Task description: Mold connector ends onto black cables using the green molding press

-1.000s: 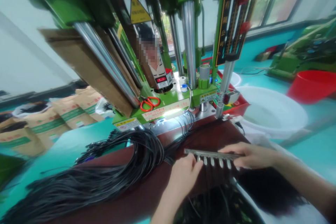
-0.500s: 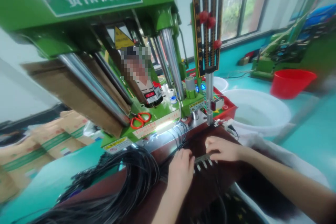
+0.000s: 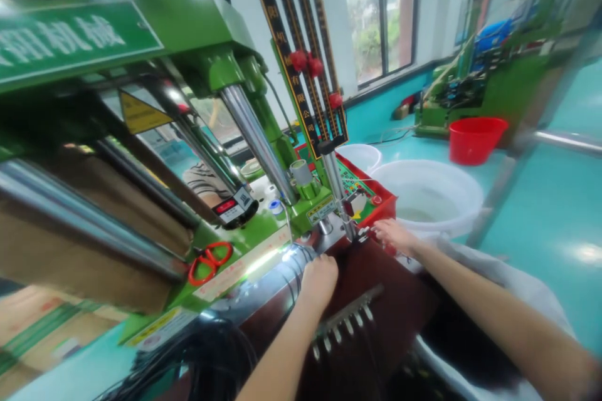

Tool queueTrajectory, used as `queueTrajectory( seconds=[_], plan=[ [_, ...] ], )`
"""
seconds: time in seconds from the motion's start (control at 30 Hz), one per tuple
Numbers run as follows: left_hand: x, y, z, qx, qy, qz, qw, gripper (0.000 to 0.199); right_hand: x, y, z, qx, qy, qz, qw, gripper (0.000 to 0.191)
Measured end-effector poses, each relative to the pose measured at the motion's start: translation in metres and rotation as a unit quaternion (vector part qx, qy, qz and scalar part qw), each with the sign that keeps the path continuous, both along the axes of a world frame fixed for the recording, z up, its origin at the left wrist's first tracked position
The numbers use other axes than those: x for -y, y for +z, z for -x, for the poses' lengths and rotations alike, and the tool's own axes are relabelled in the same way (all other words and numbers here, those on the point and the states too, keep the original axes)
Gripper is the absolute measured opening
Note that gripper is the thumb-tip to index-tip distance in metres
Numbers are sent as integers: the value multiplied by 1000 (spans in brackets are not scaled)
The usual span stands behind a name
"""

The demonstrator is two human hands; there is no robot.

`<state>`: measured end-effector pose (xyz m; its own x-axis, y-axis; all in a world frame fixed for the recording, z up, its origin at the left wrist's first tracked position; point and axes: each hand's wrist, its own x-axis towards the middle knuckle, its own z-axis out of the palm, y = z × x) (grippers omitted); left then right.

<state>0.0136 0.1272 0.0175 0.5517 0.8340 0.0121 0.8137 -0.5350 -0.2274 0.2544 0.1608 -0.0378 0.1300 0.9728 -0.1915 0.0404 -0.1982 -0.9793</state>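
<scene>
My left hand (image 3: 320, 277) is curled at the back of the dark brown tabletop (image 3: 399, 291), beside thin black cables (image 3: 292, 268) that hang over the machine's front edge. Its fingertips are hidden, so what it holds does not show. Farther right, my right hand (image 3: 394, 235) reaches with fingers extended and apart beside small white-and-metal pieces (image 3: 363, 235) at the tabletop's far corner. A metal strip with several pale prongs (image 3: 348, 323) lies on the tabletop below my left hand, touched by neither hand.
A green press machine (image 3: 254, 232) stands ahead, with red-handled scissors (image 3: 210, 263) on its bed. Behind it shows a person's striped sleeve (image 3: 207, 178). A bundle of black cables (image 3: 211, 357) lies at left. Right are a red control box (image 3: 385, 205), a white tub (image 3: 435, 194) and a red bucket (image 3: 475, 141).
Both hands have left the pronged metal strip, which now lies free. My right hand has moved away to the far corner, my left to the cables. The view has swung right.
</scene>
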Motion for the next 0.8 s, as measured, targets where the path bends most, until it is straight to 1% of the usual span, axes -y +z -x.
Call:
queueTrajectory(
  seconds=[0.13,0.2,0.27,0.37,0.43,0.5,0.57,0.67,0.73,0.8],
  plan=[
    [0,-5,1,25,-11,-18,999,16,-6,-2,13,-55,32,-6,998,29],
    [3,-9,1,59,-11,-39,997,17,-6,1,15,-73,38,-15,996,27],
    [7,-12,1,110,4,-48,993,20,-5,3,14,-85,41,-18,995,25],
    [15,-9,0,206,27,-39,977,22,1,5,11,-94,43,-17,994,22],
    [20,-5,-1,256,22,-36,966,21,4,4,10,-100,41,-15,994,21],
    [23,-2,-5,286,8,-44,957,20,5,1,10,-108,35,-15,993,20],
    [26,-2,-11,301,-9,-55,952,20,5,-4,10,-117,25,-16,993,18],
    [24,-9,-24,297,-31,-66,952,22,4,-11,13,-133,11,-26,991,17],
    [19,-15,-32,263,-34,-68,962,22,5,-13,14,-146,0,-39,989,18],
    [14,-20,-38,222,-18,-72,972,21,6,-13,16,-160,-14,-55,986,20]
  ],
)
